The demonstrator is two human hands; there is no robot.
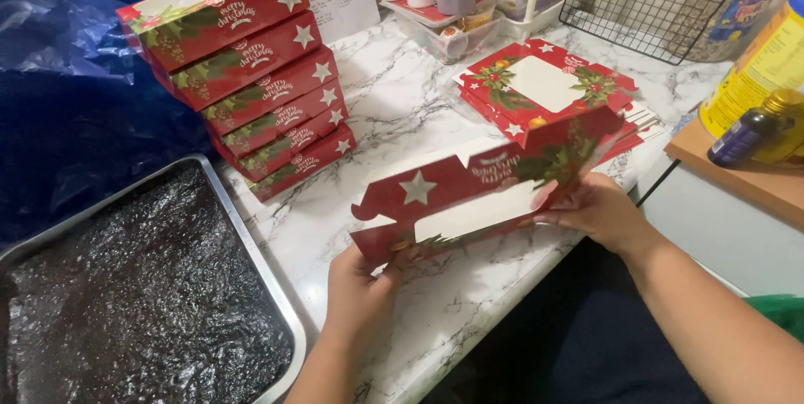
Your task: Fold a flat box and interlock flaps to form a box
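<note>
Head view: a marble counter (402,119) is carrying, L edge, a metal tray (251,245) of dark glossy slab w/ a blue plastic sheet (75,77) lying behind it, a stack of assembled red boxes (251,77) near the tray, & a pile of flat red box blanks (544,86) at R. Centre, just above the counter's front edge, a half-folded red window box (469,195) is being held tilted betw. both hands. Left hand (360,287) is pinching its lower L corner w/ closed fingers; right hand (599,211) is gripping its R end, fingers curled on the flap.
</note>
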